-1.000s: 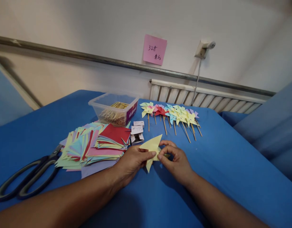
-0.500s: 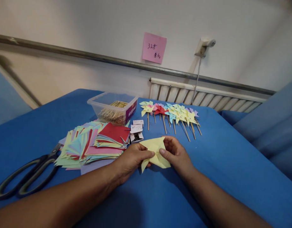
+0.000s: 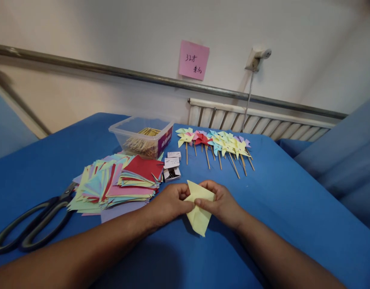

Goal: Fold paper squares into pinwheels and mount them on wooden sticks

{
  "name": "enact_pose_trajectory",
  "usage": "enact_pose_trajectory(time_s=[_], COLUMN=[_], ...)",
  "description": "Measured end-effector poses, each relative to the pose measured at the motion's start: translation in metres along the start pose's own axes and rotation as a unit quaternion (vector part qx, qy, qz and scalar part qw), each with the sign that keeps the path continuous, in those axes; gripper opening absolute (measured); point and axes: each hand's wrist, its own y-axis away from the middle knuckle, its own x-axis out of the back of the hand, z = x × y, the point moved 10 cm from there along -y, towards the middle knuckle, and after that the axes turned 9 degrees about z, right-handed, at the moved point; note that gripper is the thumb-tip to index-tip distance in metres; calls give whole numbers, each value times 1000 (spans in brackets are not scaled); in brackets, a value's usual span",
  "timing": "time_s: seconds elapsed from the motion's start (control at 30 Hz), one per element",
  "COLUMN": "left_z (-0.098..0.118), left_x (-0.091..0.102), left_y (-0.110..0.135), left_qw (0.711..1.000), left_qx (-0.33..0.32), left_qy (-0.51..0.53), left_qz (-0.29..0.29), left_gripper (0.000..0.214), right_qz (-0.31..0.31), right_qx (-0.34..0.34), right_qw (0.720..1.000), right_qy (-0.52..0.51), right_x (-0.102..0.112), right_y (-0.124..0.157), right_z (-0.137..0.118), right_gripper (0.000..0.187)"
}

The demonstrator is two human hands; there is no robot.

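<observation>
A pale yellow paper pinwheel (image 3: 200,218), partly folded, is held over the blue cloth between both my hands. My left hand (image 3: 174,200) pinches its left side, thumb on top near the middle. From the right, my right hand (image 3: 221,202) grips the same paper, its thumb pressed beside the left thumb. The fingers beneath the paper are mostly hidden. Just beyond my left hand stand small white boxes (image 3: 172,172), one open with dark bits inside. A stack of coloured paper squares (image 3: 118,180) lies left of them.
Large dark-handled scissors (image 3: 37,220) lie at the left. A clear plastic tub (image 3: 125,130) holds many thin wooden sticks (image 3: 143,142). Finished pinwheels on sticks (image 3: 227,144) lie at the back, near the radiator (image 3: 221,118). Blue cloth (image 3: 281,200) covers the table.
The yellow paper has turned between my hands, one corner now pointing down toward me. My hands have come closer together, with both thumbs near the paper's middle.
</observation>
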Motion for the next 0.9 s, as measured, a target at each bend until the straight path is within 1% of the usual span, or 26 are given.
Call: enact_pose_trajectory(time_s=[0.07, 0.13, 0.2, 0.27, 0.37, 0.47, 0.57, 0.7, 0.83, 0.87, 0.9], left_z=[3, 5, 4, 1, -1, 0, -1, -6, -8, -8, -8], left_x=[8, 16, 22, 25, 19, 7, -2, -1, 1, 3, 4], left_y=[-2, -3, -3, -2, -1, 0, 2, 2, 2, 2, 1], left_qw=[999, 997, 994, 993, 991, 983, 976, 972, 969, 968, 966], left_qx=[-21, -28, -20, -6, 6, 23, 49, 78, 84, 85, 86], left_qy=[-15, -20, -13, 15, 96, 174, 211, 222, 227, 232, 240], left_qz=[37, 72, 103, 113, 97, 53, 16, 25, 42, 47, 53], left_gripper=[11, 14, 17, 21, 21, 20, 24, 22, 18, 17, 18], right_qz=[11, 18, 34, 55, 73, 82, 76, 69, 57, 62, 74], right_qx=[17, 34, 47, 51, 48, 46, 46, 51, 61, 78, 110], right_qw=[1000, 999, 998, 996, 995, 993, 993, 995, 996, 995, 991], right_qy=[4, 1, -16, -38, -55, -65, -73, -55, -24, -13, 9], right_x=[1, 0, 1, 2, 3, 5, 5, 4, 1, 2, 4], right_y=[-1, 0, 0, 1, 1, 0, 0, 0, 0, 1, 3], right_z=[-2, -5, -6, -5, -4, -5, -7, -7, -6, -9, -16], right_gripper=[28, 25, 24, 25, 26, 28, 28, 28, 27, 26, 27])
